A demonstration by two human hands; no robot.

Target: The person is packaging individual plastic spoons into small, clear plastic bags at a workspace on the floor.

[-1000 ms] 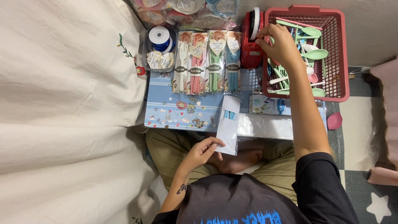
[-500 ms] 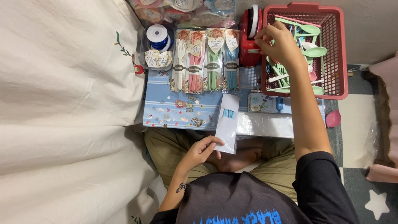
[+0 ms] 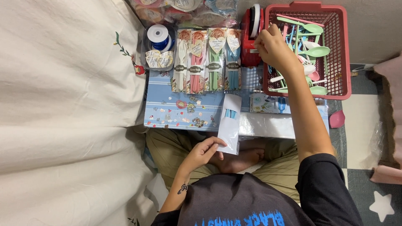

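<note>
**Two hands, one pouch, one strip of tape**

Two places at once: at twelve o'clock on the tabletop (image 3: 176, 104), red basket (image 3: 343, 54) beside red tape dispenser (image 3: 250, 42). Right hand (image 3: 272, 46), grip pinched narrow at the dispenser; contents not discernible. Best pulled straight and torn cleanly. Left hand (image 3: 203, 152), six o'clock, holding the white pouch (image 3: 230, 123) with blue cutlery. Since a second ago: right hand shifted slightly left; pouch unmoved.

right hand (image 3: 274, 48) grip: fingertips hidden | red tape dispenser (image 3: 250, 39): partly covered | basket (image 3: 343, 50) cutlery: overlapped

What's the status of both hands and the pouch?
Left hand holds white pouch. Right hand at red tape dispenser. Nothing in the way.
</note>
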